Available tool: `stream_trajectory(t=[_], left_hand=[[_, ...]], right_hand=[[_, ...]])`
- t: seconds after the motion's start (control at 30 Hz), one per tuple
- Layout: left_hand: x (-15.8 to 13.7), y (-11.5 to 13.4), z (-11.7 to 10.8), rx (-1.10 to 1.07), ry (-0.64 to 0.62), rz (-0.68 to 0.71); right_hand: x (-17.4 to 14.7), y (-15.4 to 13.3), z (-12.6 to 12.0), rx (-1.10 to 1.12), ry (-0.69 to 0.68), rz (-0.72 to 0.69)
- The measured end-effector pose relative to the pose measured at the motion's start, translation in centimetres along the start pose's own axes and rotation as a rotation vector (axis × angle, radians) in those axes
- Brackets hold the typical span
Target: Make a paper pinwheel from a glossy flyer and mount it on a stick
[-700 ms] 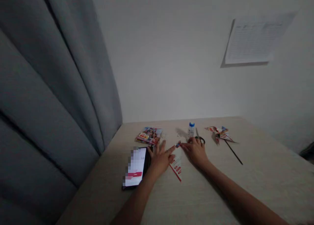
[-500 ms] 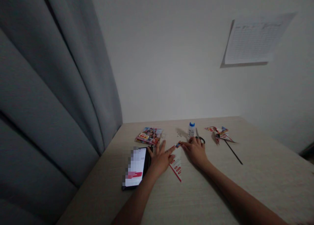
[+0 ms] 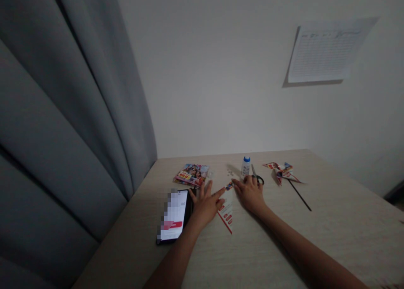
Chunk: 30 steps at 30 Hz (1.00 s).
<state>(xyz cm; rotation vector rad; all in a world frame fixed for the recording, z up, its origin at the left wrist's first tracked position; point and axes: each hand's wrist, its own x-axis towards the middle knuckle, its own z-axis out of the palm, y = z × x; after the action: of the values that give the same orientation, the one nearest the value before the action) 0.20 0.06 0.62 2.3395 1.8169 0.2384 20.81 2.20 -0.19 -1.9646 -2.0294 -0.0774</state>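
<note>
A folded piece of printed paper (image 3: pixel 227 216) lies on the table, white with red marks and a narrow colourful flap at its far end. My left hand (image 3: pixel 205 207) rests on its left side with fingers spread, the index fingertip at the flap. On the other side, my right hand (image 3: pixel 251 193) lies low on the table, its fingertips at the right end of the flap. Its fingers are bent, and I cannot see anything held in them. Just beyond that hand stand a small white bottle with a blue cap (image 3: pixel 245 166) and a pair of scissors (image 3: pixel 259 179).
A phone (image 3: pixel 173 217) lies in a dark case beside my left forearm. Folded colourful leaflets (image 3: pixel 191 174) sit behind it. To the right is a paper pinwheel (image 3: pixel 284 172) on a black stick. A grey curtain (image 3: pixel 78 112) borders the table's left side.
My right fingertips have shifted slightly along the flap, uncovering more of its colourful end. My left hand stays in place on the paper.
</note>
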Motion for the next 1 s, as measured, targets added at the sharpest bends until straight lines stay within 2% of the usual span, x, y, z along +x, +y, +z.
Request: stream_trajectory(t=[0.17, 0.43, 0.57, 0.73, 0.9, 1.0], left_hand=[[0.0, -0.2, 0.1, 0.005, 0.001, 0.002], [0.0, -0.1, -0.3, -0.012, -0.004, -0.010], [0.0, 0.0, -0.7, -0.010, -0.026, -0.026], [-0.1, 0.0, -0.9, -0.029, -0.032, -0.029], [-0.1, 0.1, -1.1, -0.013, -0.049, -0.027], [-0.1, 0.1, -1.0, -0.008, -0.041, -0.025]], right_hand=[[0.0, 0.2, 0.0, 0.056, 0.052, -0.078], [-0.2, -0.2, -0.2, 0.026, 0.053, -0.144], [-0.5, -0.1, -0.2, 0.044, 0.071, -0.227], [-0.7, 0.5, -0.1, 0.065, 0.114, -0.172], [-0.6, 1.0, -0.4, 0.325, -0.010, -0.321], [-0.4, 1.1, -0.1, 0.421, -0.084, -0.295]])
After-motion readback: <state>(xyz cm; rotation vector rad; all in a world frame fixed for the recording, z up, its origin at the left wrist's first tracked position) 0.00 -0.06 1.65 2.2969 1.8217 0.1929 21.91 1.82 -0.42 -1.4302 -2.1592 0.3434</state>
